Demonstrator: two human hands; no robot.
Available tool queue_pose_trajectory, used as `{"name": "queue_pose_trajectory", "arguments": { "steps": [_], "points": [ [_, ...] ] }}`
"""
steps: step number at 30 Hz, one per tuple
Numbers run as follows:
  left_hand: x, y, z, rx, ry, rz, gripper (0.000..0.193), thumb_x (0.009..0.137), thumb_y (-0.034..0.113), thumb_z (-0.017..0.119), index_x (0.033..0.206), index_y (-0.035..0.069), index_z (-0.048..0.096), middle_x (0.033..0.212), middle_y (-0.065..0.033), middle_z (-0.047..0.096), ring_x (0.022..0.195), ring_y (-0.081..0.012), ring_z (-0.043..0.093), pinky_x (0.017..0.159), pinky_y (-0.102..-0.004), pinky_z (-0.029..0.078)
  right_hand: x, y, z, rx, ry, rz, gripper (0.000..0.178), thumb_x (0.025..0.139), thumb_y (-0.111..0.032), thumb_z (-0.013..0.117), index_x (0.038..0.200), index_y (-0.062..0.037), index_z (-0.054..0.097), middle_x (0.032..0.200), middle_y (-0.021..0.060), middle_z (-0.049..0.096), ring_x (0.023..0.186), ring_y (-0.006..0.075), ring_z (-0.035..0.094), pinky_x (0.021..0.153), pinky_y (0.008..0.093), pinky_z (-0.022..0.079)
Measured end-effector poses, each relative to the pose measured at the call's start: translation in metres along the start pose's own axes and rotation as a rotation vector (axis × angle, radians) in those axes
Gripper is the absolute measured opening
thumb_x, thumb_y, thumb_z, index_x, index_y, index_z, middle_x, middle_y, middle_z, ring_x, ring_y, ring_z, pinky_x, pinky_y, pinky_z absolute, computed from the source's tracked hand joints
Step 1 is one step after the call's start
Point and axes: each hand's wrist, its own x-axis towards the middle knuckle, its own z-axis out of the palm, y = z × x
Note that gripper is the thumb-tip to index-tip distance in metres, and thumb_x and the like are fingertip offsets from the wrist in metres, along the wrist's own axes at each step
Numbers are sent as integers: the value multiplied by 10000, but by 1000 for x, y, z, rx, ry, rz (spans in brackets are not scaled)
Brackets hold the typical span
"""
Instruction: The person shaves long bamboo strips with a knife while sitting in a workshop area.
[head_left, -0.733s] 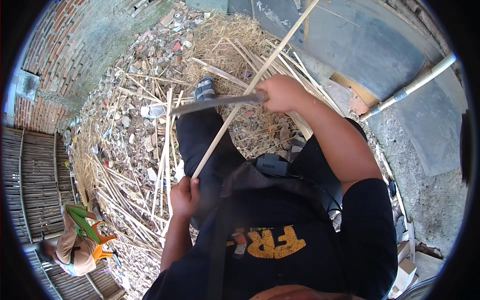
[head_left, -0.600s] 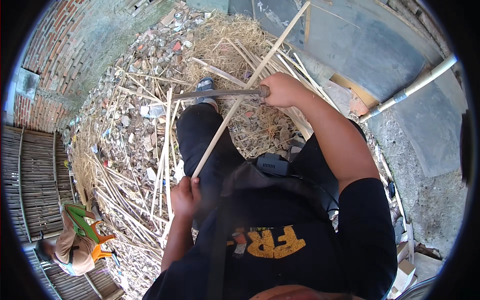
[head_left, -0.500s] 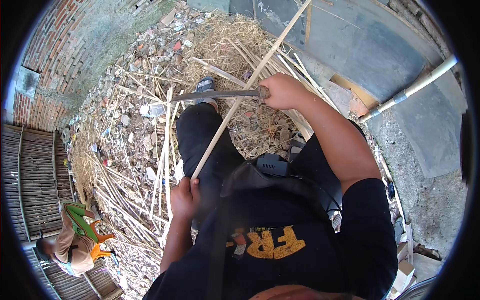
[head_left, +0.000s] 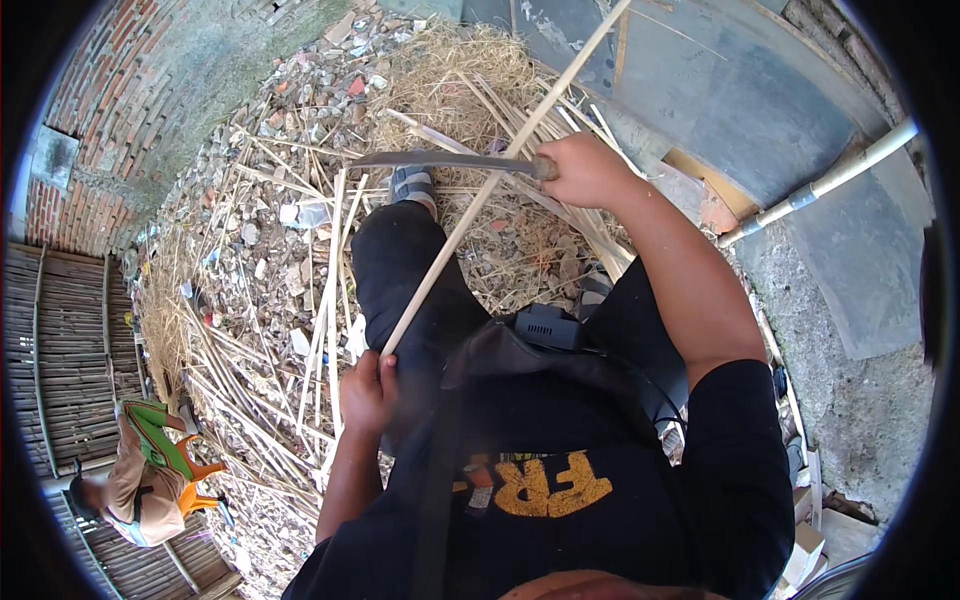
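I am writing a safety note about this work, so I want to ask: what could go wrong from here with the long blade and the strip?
The bare right hand holds the long blade across the pale strip; a slip might reach the sandalled foot or left leg, which show near it. The bare left hand grips the strip's near end, so a blade running down along it could reach that hand. The loose rubble around might give unsteady footing.

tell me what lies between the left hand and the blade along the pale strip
In the head view, the pale strip is bare from the left hand to the blade; a black trouser leg shows behind part of it.
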Motion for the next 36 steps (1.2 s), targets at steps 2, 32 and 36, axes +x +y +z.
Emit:
{"name": "queue_pose_trajectory", "arguments": {
  "steps": [2, 32, 36],
  "points": [
    [-3, -6, 3, -9, 2, 6, 302, 990, 239, 604, 771, 50, 520, 615, -226, 577, 559, -457, 577, 524, -532, 421, -5, -17, 6, 15, -21, -54, 147, 744, -146, 703, 878, -87, 694, 773, 146, 672, 753, 353, 666, 668, 456, 511],
    [6, 21, -64, 22, -335, -182, 365, 975, 355, 612, 905, -3, 597, 682, -234, 643, 690, -449, 654, 629, -511, 486, 0, 29, -9, -43, 43, 229, 302, 815, -266, 692, 1067, -104, 728, 995, 159, 718, 979, 329, 687, 854, 458, 547],
    [0, 11, -85, 65, -488, -285, 393, 926, 376, 687, 963, -12, 635, 728, -226, 681, 741, -428, 693, 671, -481, 518, -2, 24, -10, -81, 14, 209, 317, 819, -301, 705, 1083, -127, 724, 1011, 143, 719, 1011, 329, 681, 878, 462, 546]
  ]
}}
